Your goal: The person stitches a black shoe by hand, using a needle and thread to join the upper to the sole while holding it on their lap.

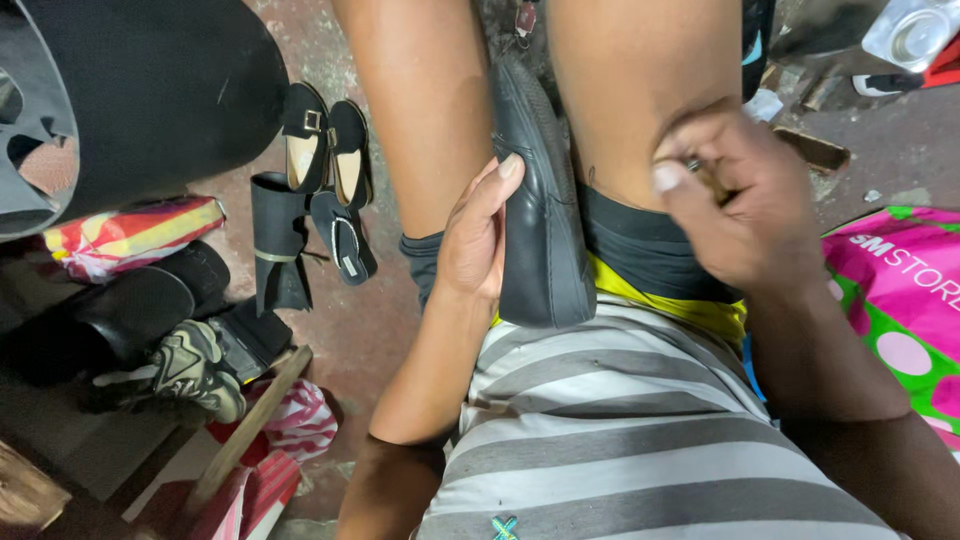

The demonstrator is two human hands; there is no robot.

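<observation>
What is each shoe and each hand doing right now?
black shoe: wedged between the knees, lying on its side
left hand: flat against the black shoe, fingers straight
right hand: closed on a small tool, hard to make out
pair of black flats: on the floor, side by side
black sandal: lying on the floor
worn sneaker: on the floor, laced

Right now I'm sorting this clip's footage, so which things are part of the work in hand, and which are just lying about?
In hand:
black shoe, held between the knees, steadied by the left hand
small tool, mostly hidden, gripped in the right hand

Lying about:
pair of black sandals
worn sneaker
pink dotted bag
wooden stick
</observation>
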